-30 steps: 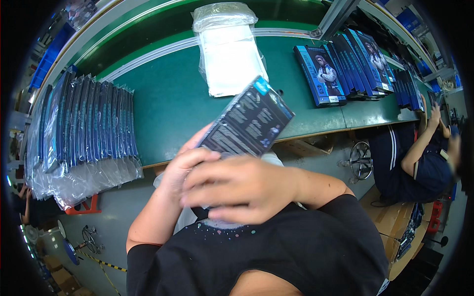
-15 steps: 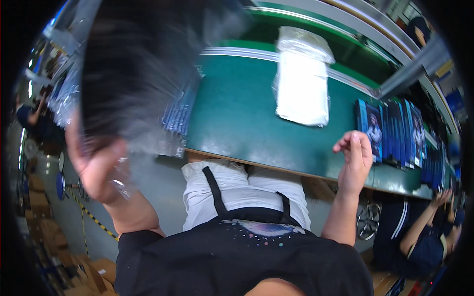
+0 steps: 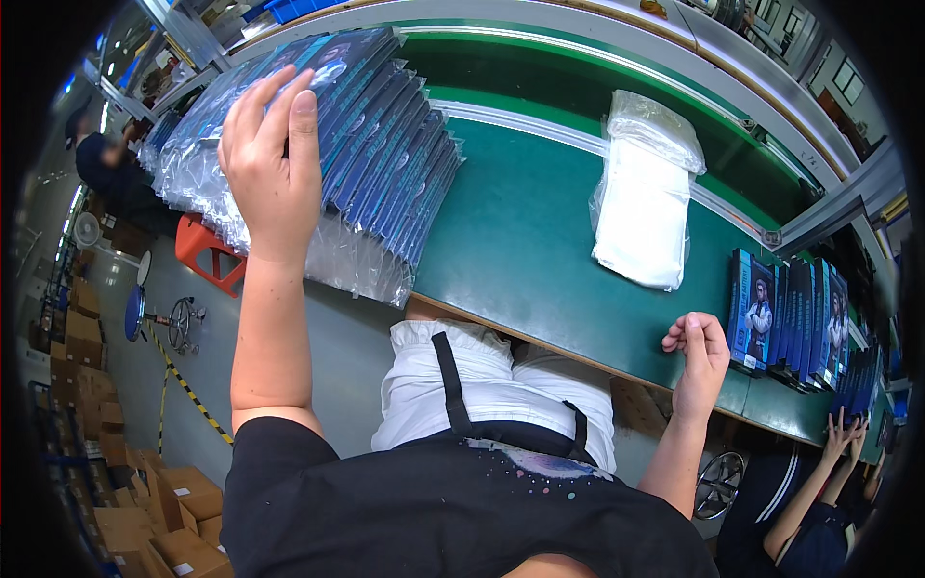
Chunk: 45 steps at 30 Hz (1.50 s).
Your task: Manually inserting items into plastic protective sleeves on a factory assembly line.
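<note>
My left hand [image 3: 273, 169] is raised with its fingers stretched out, over the top of a tall leaning stack of flat dark-blue boxes in clear plastic bags [image 3: 390, 144]. Whether its fingers touch the uppermost bag cannot be told. Loose bag ends stick out along the stack's near side. My right hand [image 3: 701, 361] hovers by the near edge of the green table [image 3: 511, 250], its fingers curled in and nothing visible in them. Beyond it lies a bundle of clear plastic bags with a white surface [image 3: 644, 217].
Unbagged blue boxes [image 3: 756, 308] stand in a row on the right of the table. Another person's hands [image 3: 843, 433] are at more boxes there. A red stool [image 3: 210, 252] stands below the stack, and cardboard boxes [image 3: 183, 501] lie on the floor at lower left.
A large dark, plastic-covered thing, blurred in my left hand before, is out of that hand. The hand has moved up and right and opened over the stack. My right hand stays curled.
</note>
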Tool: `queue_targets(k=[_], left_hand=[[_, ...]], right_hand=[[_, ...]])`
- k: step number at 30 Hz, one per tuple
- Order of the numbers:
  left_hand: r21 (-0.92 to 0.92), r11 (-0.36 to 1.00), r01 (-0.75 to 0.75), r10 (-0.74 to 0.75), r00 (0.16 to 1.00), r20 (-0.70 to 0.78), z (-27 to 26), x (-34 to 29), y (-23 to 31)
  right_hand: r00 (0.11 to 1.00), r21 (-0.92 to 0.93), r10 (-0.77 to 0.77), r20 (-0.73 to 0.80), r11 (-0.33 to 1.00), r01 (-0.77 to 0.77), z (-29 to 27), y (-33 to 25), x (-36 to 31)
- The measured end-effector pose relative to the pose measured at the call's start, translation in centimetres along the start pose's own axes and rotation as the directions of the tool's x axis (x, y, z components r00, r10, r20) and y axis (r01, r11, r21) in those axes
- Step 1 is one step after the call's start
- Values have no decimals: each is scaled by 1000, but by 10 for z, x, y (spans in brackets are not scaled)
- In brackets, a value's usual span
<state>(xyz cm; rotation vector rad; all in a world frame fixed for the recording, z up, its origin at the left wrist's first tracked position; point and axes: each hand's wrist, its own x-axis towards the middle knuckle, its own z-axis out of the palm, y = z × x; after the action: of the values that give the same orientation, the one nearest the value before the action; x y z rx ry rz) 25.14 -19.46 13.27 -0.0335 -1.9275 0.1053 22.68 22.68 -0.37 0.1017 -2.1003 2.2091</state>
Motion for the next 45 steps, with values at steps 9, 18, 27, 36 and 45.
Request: queue_targets(k=[9,18,27,36,45], left_hand=[[-39,995,87,-95,924,-371,-1,-45,30],[-179,959,218,-259,932,-252,25,-79,23],[-291,934,206,-289,916,-280,36,-84,18],[-187,974,129,-177,947,-269,41,-77,-8],[-3,971,238,-234,952,-198,23,-74,-18]], right_hand=[[992,44,-94,-90,994,98,35,-2,-6],[682,54,218,698,934,-354,173,-7,5],[593,208,210,777,804,-557,263,3,17],[616,288,199,762,748,-598,281,10,19],[633,232,121,765,864,-446,323,26,23]])
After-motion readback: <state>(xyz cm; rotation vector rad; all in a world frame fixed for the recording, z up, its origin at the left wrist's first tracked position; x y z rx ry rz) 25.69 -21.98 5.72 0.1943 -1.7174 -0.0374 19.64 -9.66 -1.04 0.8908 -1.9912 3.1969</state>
